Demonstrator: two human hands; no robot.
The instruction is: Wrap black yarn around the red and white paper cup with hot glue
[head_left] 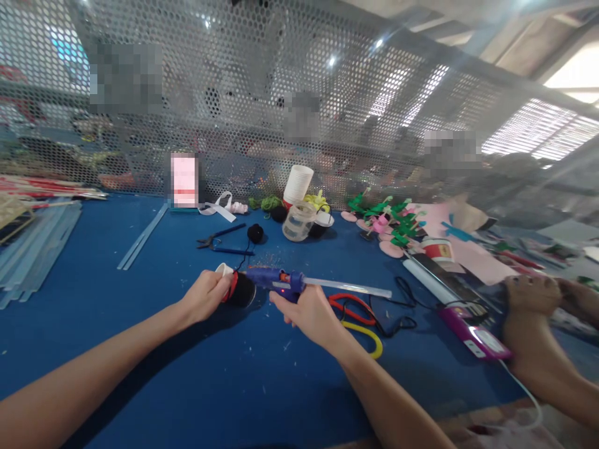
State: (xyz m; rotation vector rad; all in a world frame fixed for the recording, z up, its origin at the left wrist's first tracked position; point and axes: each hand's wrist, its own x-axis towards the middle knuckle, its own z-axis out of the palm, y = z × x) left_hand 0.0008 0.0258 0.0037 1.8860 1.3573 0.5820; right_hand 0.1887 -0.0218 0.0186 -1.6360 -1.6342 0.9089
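Note:
My left hand (209, 295) is closed around a small cup (241, 289) lying on its side, wrapped in black and red yarn with a white end. In my right hand (311, 310) is a blue hot glue gun (279, 282), a clear glue stick sticking out of its back. The nozzle points left at the black yarn; I cannot tell whether it touches. A black yarn ball (255, 233) rests just behind the cup. Scissors (360, 318) with red and yellow handles lie beside my right wrist, and blue-handled pliers (224, 239) lie behind my left hand.
A clear plastic cup (298, 222) and stacked white cups (298, 184) stand at the back. Green and pink craft pieces (388, 224) are back right. Glue sticks (37, 243) pile up left. A purple power strip (475, 333) and another person's hand (531, 296) are right.

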